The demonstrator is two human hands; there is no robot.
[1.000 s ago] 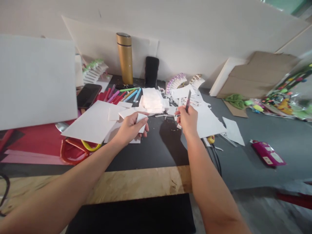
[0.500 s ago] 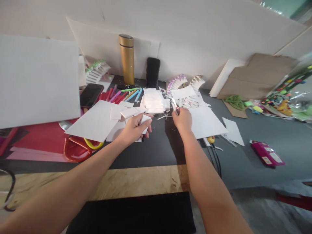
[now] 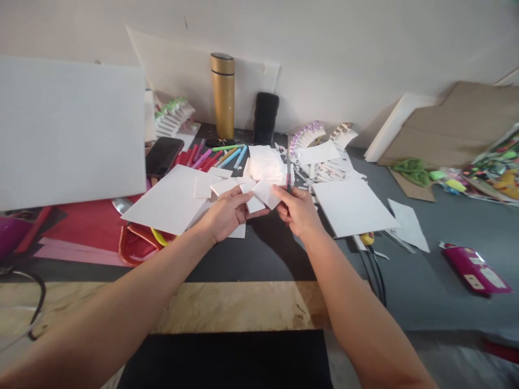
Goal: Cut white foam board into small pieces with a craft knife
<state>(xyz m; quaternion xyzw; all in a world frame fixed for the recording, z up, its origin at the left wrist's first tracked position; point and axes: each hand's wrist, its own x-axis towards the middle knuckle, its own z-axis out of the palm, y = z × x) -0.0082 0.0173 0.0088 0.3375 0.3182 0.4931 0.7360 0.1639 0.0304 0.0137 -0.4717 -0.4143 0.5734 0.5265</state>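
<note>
My left hand (image 3: 229, 216) is closed on small white card pieces (image 3: 254, 204), its thumb lying on top and its fingers underneath. Close beside it, my right hand (image 3: 298, 209) pinches the right edge of another white card piece (image 3: 265, 193) between thumb and finger. A slim bladed tool (image 3: 288, 175) with a reddish handle is also in my right hand, pointing away from me; its exact kind is hard to make out. Beyond both hands stands a stack of white pieces (image 3: 265, 162). More cut white cards (image 3: 223, 186) lie by my left fingers.
Large white sheets lie left (image 3: 168, 197) and right (image 3: 352, 205). A gold flask (image 3: 223, 97) and black upright object (image 3: 265, 116) stand behind. Markers (image 3: 229, 156), a dark phone (image 3: 164, 155), paper scraps (image 3: 320, 170), scissors-like orange handles (image 3: 138, 244) and a magenta pouch (image 3: 474, 267) surround the work.
My right hand has come toward my left and now grips a white card piece along with the bladed tool. The left hand has shifted slightly right, and the camera view has turned left.
</note>
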